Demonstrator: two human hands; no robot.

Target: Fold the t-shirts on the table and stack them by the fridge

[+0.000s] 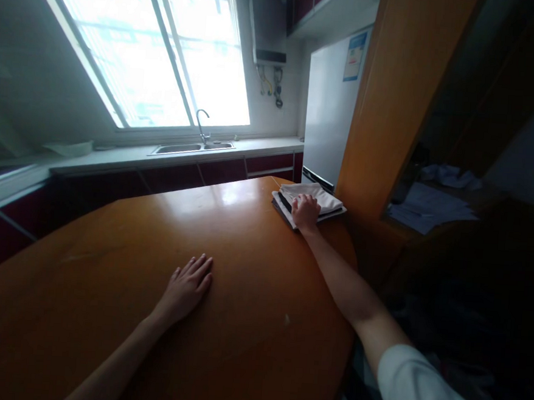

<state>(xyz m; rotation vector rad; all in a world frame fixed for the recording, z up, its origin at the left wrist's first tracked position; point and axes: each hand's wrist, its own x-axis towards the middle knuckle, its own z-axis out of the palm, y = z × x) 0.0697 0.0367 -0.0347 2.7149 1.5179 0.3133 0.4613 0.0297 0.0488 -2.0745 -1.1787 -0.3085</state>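
Observation:
My left hand (188, 287) lies flat on the brown wooden table (221, 337), fingers stretched out and holding nothing. Far out to the right, my right hand (306, 212) is on a small stack at the table's far right edge. Its fingers are bent over a white folded cloth (326, 197) on top. Below the white cloth are dark and grey layers (285, 210), which look like more folded fabric. The fingertips and the underside of that hand are partly hidden, so how deep the grip goes does not show.
A counter with a sink (179, 149) and a curved tap (202, 125) runs below the bright window. At the right stand a white fridge (328, 107) and an orange wooden frame (383, 110). Papers (431, 208) lie on a shelf behind it.

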